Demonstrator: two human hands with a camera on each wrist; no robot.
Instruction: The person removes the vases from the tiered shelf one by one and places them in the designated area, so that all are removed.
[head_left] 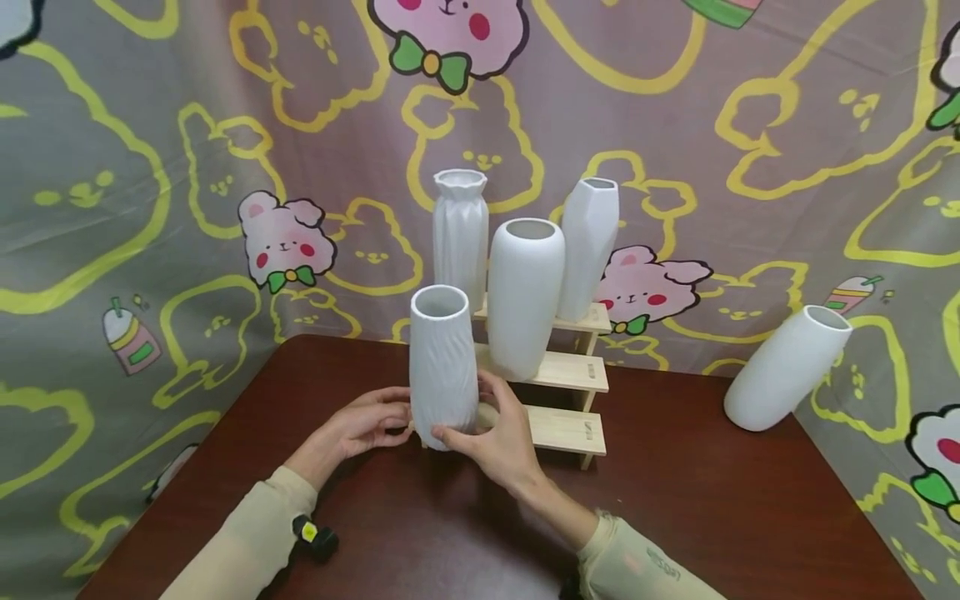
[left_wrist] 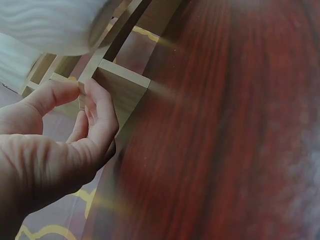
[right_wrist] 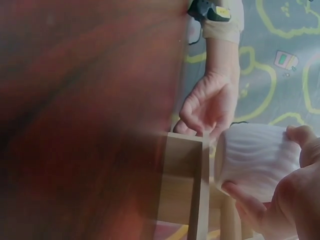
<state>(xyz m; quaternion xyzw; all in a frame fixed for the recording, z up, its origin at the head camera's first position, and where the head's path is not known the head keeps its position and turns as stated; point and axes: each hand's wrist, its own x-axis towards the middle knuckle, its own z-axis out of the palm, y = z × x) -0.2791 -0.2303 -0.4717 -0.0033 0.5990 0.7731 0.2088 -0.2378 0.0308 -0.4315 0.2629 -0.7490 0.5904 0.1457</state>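
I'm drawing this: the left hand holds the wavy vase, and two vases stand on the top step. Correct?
In the right wrist view, the right hand holds the wavy vase, not the left hand. Two vases stand on the top step.

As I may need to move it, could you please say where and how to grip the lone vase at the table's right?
I'd grip the lone vase around the middle of its smooth, rounded body, probably coming from the left: the patterned cloth rises behind and to its right, while its left side faces open tabletop.
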